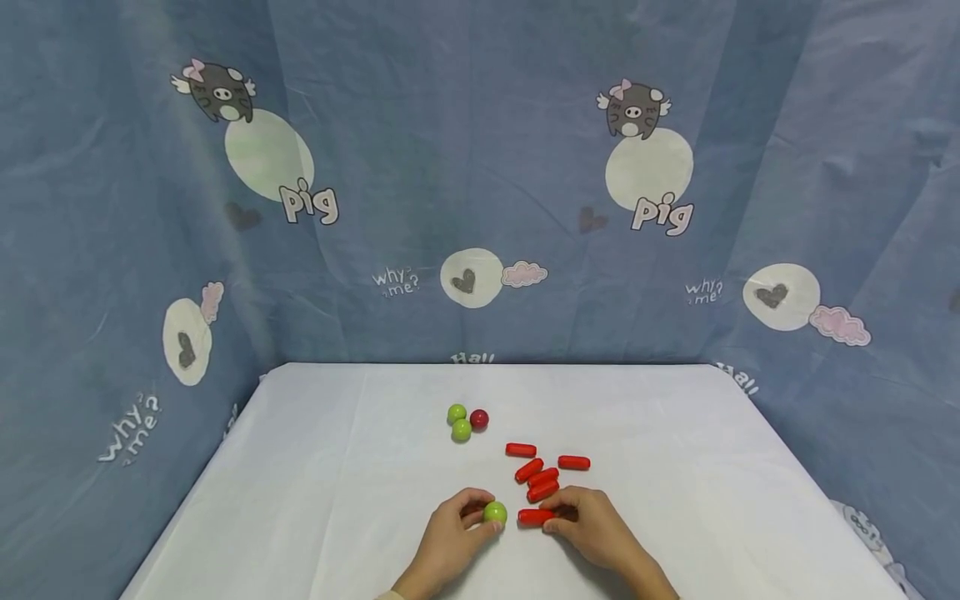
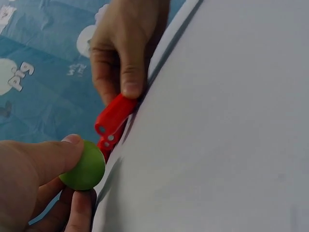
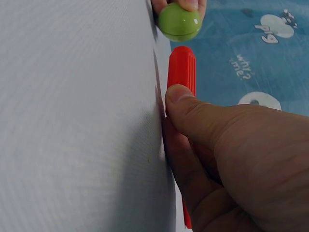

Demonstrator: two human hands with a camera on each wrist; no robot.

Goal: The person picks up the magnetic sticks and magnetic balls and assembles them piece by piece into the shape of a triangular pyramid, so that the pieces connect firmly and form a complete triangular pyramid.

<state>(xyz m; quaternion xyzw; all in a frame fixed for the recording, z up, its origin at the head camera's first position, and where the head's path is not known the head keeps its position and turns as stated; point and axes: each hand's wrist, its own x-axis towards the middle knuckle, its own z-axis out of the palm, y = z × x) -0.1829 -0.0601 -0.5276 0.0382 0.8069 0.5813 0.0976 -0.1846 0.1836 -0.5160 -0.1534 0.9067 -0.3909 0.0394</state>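
Observation:
My left hand [image 1: 450,537] pinches a glossy green ball [image 1: 495,514] between thumb and fingers, low over the white table. To its right, my right hand [image 1: 596,529] holds a short red plastic rod [image 1: 531,517] by its right part, thumb in front. The rod's free end points left at the ball, with a small gap between them. In the right wrist view the rod [image 3: 181,65] shows lengthwise ridges, and its far end faces the green ball [image 3: 179,22]. The left wrist view shows a small round pale spot on the end of the held rod [image 2: 113,116].
Several loose red rods [image 1: 573,462] lie just beyond my right hand, some side by side. Farther back sit two green balls [image 1: 461,430] and a dark red ball [image 1: 479,419], close together. A blue printed curtain [image 1: 480,167] hangs behind the white-covered table [image 1: 360,467].

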